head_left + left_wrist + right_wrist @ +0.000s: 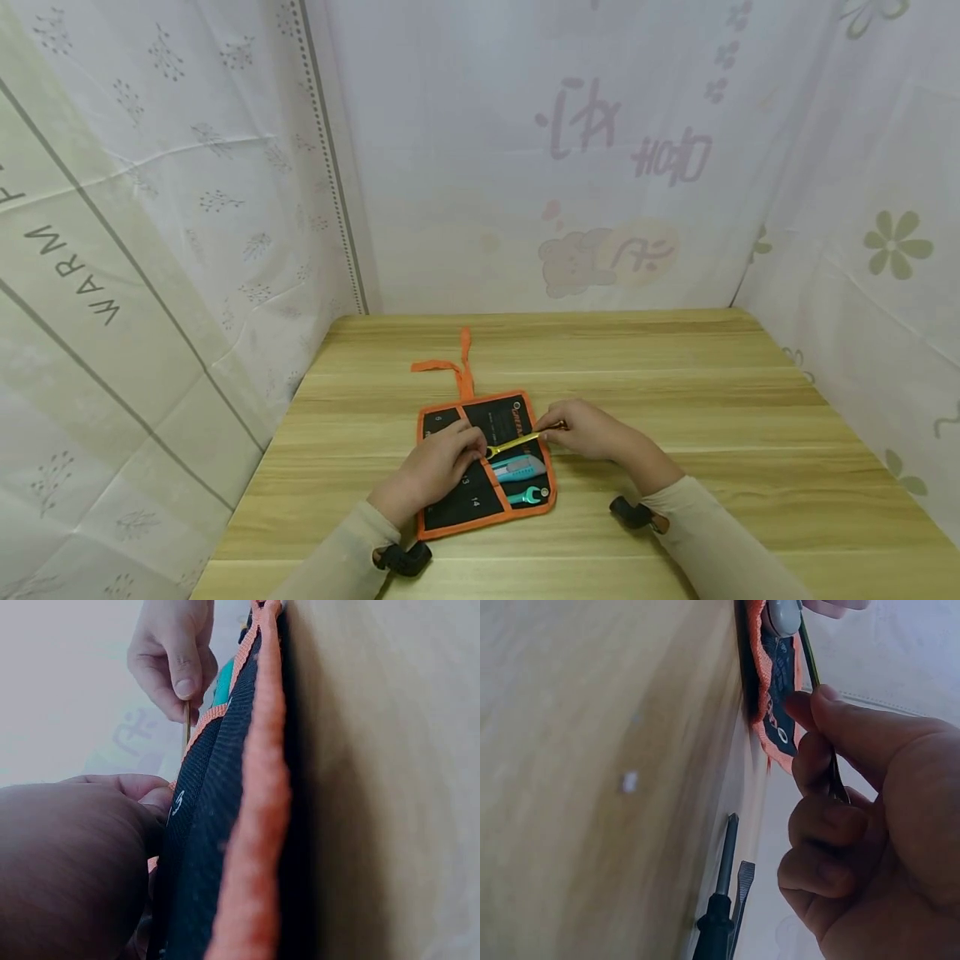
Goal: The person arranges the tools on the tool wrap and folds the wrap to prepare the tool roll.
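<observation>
A black tool pouch [450, 521] with orange edging lies spread on the table, its pockets numbered. My right hand [588, 429] pinches a gold-yellow wrench [516, 443] near one end, thumb against curled fingers; the wrench [808, 652] slants up in the right wrist view. Its ring end lies at the pocket edge, beside the fingertips of my left hand [438, 462]. That left hand [75, 855] pinches the pouch's pocket edge between thumb and fingers. Below the wrench, a turquoise and grey utility knife [517, 469] and a green wrench [529, 496] stick out of their pockets.
Orange tie straps [464, 375] stretch from the pouch towards the table's far edge. In the right wrist view a Phillips screwdriver [718, 915] and a flat-tipped tool [744, 881] lie beyond the right hand. Patterned curtains [450, 167] enclose the wooden table [675, 375].
</observation>
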Demonstrator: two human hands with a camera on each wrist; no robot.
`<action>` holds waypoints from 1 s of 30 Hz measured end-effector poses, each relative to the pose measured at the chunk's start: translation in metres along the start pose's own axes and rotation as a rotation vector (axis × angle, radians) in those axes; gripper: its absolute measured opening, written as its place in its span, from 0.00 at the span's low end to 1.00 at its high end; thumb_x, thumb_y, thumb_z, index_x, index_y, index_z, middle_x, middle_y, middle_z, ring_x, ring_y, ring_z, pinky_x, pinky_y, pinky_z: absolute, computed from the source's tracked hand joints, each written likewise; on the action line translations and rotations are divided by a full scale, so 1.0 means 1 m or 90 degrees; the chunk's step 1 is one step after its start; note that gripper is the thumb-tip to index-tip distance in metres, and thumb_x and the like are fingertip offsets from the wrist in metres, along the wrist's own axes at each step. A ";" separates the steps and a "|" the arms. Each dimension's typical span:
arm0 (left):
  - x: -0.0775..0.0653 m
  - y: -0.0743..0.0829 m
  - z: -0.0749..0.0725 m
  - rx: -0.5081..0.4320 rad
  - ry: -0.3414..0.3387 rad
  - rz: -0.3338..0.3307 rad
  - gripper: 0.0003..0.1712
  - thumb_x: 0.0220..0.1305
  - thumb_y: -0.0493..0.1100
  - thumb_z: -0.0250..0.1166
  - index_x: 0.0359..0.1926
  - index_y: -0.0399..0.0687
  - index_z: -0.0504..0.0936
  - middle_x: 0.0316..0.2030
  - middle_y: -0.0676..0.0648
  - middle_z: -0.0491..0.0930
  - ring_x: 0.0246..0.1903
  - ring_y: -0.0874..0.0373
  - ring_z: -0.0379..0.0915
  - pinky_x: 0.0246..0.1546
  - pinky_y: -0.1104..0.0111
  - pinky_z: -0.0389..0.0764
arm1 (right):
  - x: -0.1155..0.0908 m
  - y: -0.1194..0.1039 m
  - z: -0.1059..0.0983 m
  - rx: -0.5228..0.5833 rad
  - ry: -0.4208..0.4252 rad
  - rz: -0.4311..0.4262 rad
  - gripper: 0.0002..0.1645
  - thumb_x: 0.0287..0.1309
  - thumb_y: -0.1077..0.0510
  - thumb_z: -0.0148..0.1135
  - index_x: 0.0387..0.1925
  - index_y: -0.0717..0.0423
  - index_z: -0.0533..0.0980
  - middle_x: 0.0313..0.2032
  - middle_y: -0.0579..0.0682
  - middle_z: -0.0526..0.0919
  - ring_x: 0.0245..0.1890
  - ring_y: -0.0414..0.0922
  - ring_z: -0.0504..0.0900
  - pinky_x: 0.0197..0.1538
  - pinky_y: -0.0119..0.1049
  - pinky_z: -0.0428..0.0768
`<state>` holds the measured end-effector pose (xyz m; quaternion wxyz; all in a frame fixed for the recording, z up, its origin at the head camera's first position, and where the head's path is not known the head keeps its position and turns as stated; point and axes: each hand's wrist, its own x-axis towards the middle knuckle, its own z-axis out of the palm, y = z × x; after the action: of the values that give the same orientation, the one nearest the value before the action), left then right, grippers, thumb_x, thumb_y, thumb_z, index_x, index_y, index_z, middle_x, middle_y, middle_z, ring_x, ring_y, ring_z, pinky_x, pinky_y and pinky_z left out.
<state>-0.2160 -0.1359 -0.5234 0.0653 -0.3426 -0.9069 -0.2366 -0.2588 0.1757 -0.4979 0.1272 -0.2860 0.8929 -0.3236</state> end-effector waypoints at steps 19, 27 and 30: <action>0.002 0.004 -0.001 0.003 -0.025 -0.001 0.07 0.78 0.42 0.63 0.41 0.62 0.77 0.38 0.62 0.69 0.30 0.66 0.67 0.31 0.71 0.74 | 0.006 -0.009 0.013 0.015 -0.049 -0.011 0.11 0.75 0.53 0.63 0.51 0.44 0.88 0.48 0.38 0.87 0.48 0.36 0.82 0.50 0.38 0.81; 0.001 0.002 0.000 -0.009 -0.024 0.003 0.07 0.78 0.42 0.64 0.42 0.63 0.77 0.39 0.62 0.71 0.31 0.67 0.68 0.33 0.71 0.75 | 0.005 -0.010 0.016 -0.016 -0.044 -0.026 0.05 0.72 0.53 0.67 0.46 0.44 0.86 0.41 0.35 0.85 0.41 0.36 0.80 0.45 0.37 0.81; 0.001 0.001 0.001 -0.008 -0.021 0.005 0.07 0.77 0.42 0.64 0.42 0.64 0.78 0.39 0.62 0.71 0.31 0.67 0.68 0.33 0.71 0.76 | 0.001 -0.010 0.013 -0.057 -0.026 -0.023 0.03 0.69 0.56 0.70 0.42 0.45 0.83 0.37 0.36 0.81 0.36 0.37 0.78 0.40 0.37 0.79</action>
<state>-0.2160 -0.1339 -0.5231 0.0489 -0.3505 -0.9049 -0.2363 -0.2504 0.1624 -0.5016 0.1267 -0.3137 0.8985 -0.2797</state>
